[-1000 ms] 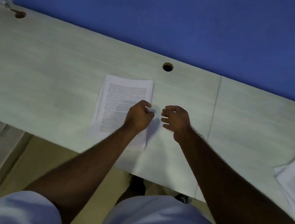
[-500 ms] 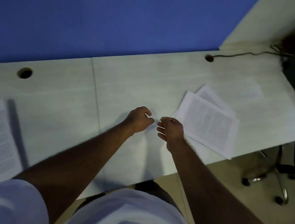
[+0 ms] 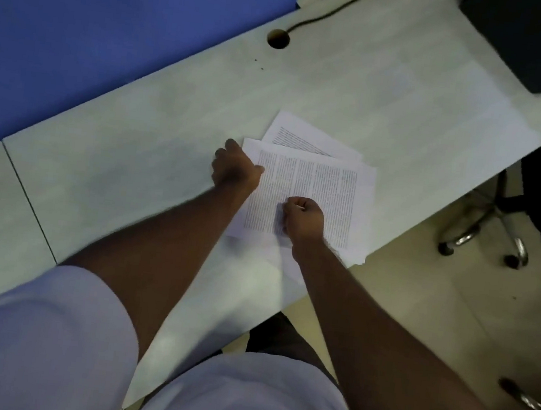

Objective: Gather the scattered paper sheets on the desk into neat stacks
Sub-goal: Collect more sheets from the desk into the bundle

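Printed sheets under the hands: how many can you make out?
2 for sure: the top sheet under both hands, and a skewed sheet poking out behind it. More may be hidden beneath.

Dim, cool indoor light. Soft shadows fall on the desk (image 3: 169, 132) beneath both forearms. Motion blur smears the left hand (image 3: 234, 170) and printed text on the sheets (image 3: 318, 190). Wide-angle bending along desk edges.
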